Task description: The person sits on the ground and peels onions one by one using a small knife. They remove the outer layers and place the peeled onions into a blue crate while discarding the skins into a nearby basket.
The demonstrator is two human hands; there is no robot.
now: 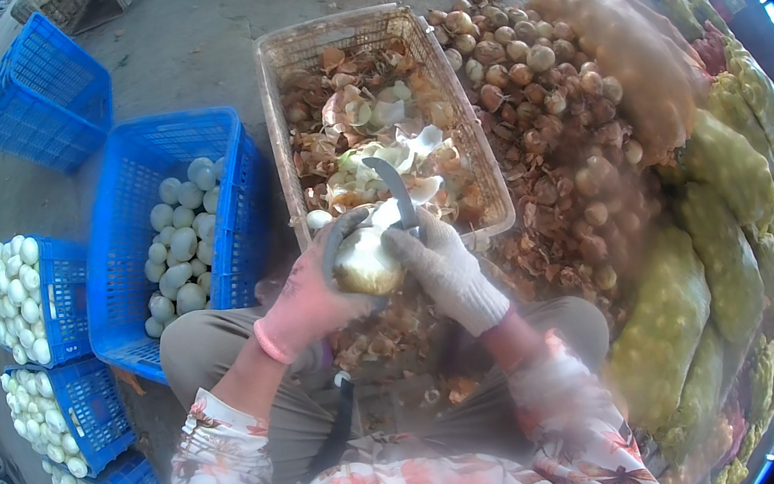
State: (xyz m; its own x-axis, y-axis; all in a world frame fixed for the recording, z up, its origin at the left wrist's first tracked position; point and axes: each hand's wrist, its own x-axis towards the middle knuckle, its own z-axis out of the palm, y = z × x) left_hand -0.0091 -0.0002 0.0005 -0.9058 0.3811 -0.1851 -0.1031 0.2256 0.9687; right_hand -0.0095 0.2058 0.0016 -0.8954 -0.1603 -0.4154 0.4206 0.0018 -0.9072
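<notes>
My left hand (310, 284), in a pink glove with grey fingers, is closed around a partly peeled onion (366, 264), white above and brownish below. My right hand (447, 263), in a whitish knitted glove, grips a small knife with a curved blade (391, 184) that points up and away from me. Its fingers rest at the onion's right side. Both hands are over the near end of a worn plastic crate (484, 158) filled with onion skins (366, 108). One small white onion (319, 219) lies at the crate's near left.
A blue crate (107, 286) with peeled onions stands left; stacked blue crates (42, 99) are behind it. Further left are several crates heaped with peeled onions (15, 293). Unpeeled onions (517, 54) and an open mesh sack (624, 60) lie right, beside full green sacks (662, 327).
</notes>
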